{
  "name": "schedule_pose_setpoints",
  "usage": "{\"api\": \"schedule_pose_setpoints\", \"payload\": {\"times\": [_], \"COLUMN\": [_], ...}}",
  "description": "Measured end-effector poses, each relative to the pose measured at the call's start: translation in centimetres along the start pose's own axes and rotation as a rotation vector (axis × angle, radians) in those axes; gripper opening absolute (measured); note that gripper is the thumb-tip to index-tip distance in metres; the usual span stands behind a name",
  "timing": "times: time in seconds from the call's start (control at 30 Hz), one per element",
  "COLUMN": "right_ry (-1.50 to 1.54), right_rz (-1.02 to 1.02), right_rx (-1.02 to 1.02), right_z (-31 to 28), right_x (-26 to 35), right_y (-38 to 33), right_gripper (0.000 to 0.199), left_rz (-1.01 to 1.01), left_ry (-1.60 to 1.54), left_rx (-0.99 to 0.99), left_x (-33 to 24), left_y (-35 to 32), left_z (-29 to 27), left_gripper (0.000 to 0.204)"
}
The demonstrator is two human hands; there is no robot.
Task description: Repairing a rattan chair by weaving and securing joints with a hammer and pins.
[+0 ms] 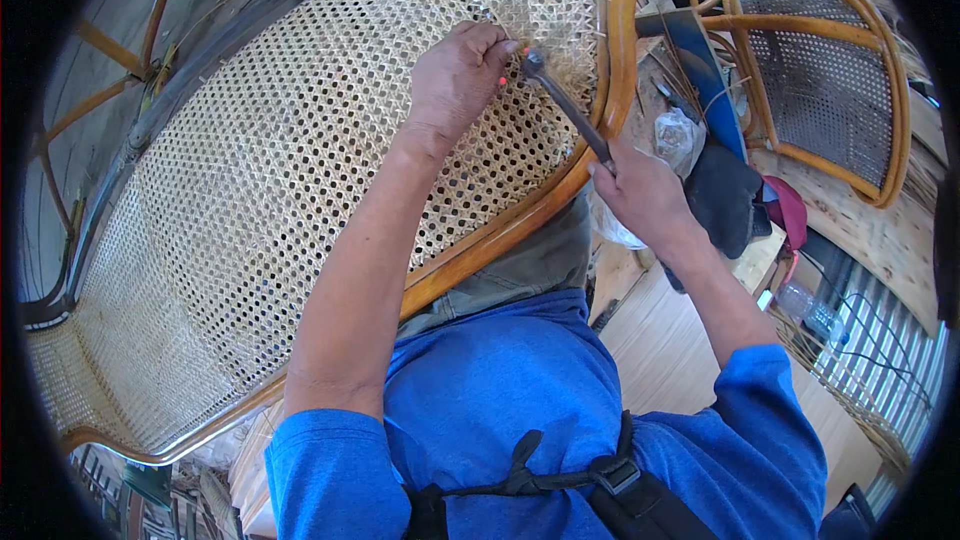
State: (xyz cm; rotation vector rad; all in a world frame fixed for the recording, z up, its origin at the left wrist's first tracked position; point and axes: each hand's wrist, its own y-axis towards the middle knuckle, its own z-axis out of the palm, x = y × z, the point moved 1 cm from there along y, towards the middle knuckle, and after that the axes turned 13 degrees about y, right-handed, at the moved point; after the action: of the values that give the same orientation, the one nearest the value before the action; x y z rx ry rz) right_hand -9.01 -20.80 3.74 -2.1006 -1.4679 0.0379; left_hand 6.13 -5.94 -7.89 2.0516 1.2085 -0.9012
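A large panel of woven cane webbing, set in a curved, varnished wooden frame, lies across my lap. Above its upper right part, my left hand is closed in a pinch; what is between the fingertips is too small to name. Small orange-red spots show beside those fingers. My right hand is wrapped round the lower end of a hammer. The hammer's rounded metal head is just right of my left fingertips, over the webbing near the frame's right side.
A chair with a rattan frame and dark mesh stands at the upper right. Beyond my right hand are a clear plastic bag, a dark red cap and a plastic bottle. Curved poles rise at the far left.
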Motion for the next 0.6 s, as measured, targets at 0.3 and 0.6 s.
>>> {"api": "schedule_pose_setpoints", "payload": {"times": [0.3,0.6], "right_ry": [0.167,0.069], "right_rz": [-0.065,0.027], "right_rx": [-0.099,-0.013], "right_z": [-0.1,0.1], "right_x": [0.7,0.9], "right_y": [-0.9,-0.4], "right_gripper": [0.026,0.024], "left_rz": [0.006,-0.005], "left_ry": [-0.051,-0.055], "left_rx": [-0.010,0.027], "left_x": [-0.2,-0.6], "left_y": [-0.2,-0.3], "left_z": [-0.2,-0.7], "left_gripper": [0.019,0.015]}}
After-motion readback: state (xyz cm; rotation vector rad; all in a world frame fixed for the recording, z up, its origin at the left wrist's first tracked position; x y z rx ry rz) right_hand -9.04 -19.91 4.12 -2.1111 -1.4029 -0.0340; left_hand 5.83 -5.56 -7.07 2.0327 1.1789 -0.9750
